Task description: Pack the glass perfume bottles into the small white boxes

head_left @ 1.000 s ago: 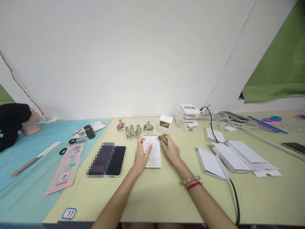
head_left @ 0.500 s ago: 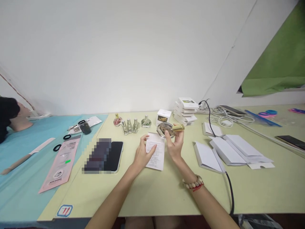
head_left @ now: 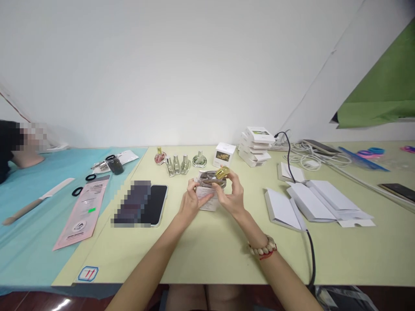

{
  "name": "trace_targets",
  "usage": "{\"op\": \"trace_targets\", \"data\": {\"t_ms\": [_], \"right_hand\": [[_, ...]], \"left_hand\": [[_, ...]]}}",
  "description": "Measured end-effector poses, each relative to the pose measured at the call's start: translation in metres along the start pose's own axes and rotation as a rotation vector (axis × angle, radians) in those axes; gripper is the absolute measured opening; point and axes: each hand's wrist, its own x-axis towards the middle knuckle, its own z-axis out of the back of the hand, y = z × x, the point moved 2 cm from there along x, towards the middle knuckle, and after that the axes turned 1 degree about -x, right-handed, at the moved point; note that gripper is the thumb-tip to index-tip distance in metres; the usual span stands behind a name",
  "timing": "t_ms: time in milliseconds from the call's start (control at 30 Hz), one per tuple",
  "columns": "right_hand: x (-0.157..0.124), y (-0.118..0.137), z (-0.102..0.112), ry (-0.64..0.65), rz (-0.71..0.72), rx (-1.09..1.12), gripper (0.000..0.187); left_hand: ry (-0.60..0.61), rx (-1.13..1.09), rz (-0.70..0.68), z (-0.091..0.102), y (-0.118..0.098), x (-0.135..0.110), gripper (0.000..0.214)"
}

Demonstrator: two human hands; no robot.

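Observation:
A round glass perfume bottle (head_left: 211, 178) with a gold cap lies tilted in my right hand (head_left: 231, 196), whose fingers grip it above the table. My left hand (head_left: 192, 203) is closed on the printed paper leaflet (head_left: 207, 199), lifting its far end up against the bottle. Behind them several small perfume bottles (head_left: 177, 165) stand in a row, with a small white box (head_left: 224, 155) to their right.
A phone (head_left: 156, 204) lies left of my hands. A stack of white boxes (head_left: 256, 146), flat white cartons (head_left: 316, 203) and a black cable (head_left: 293, 175) lie right. A pink packet (head_left: 82, 214), knife (head_left: 35, 202) and another person (head_left: 16, 144) are on the blue side.
My right hand picked the round bottle up off the table and brought it down toward my left hand. My left hand lifted the leaflet's end up to the bottle.

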Motion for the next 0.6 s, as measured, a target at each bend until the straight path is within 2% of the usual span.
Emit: {"op": "trace_targets", "data": {"t_ms": [100,233,400,500,600], "right_hand": [[-0.006,-0.003,-0.004,0.001,-0.057,0.076,0.048],[-0.009,0.001,-0.007,-0.025,-0.013,0.149,0.048],[-0.004,0.0,-0.002,-0.219,-0.027,0.24,0.052],[-0.002,-0.004,0.005,-0.317,-0.101,0.201,0.044],[-0.002,-0.005,0.007,-0.303,-0.144,0.129,0.036]], "left_hand": [[0.0,-0.007,-0.04,0.003,0.002,0.002,0.046],[0.0,-0.01,-0.083,0.008,0.004,0.004,0.049],[0.001,0.044,-0.096,0.011,0.01,0.005,0.058],[0.024,0.058,0.101,0.015,0.017,0.006,0.049],[0.004,0.039,0.377,0.021,0.021,0.008,0.036]]}}
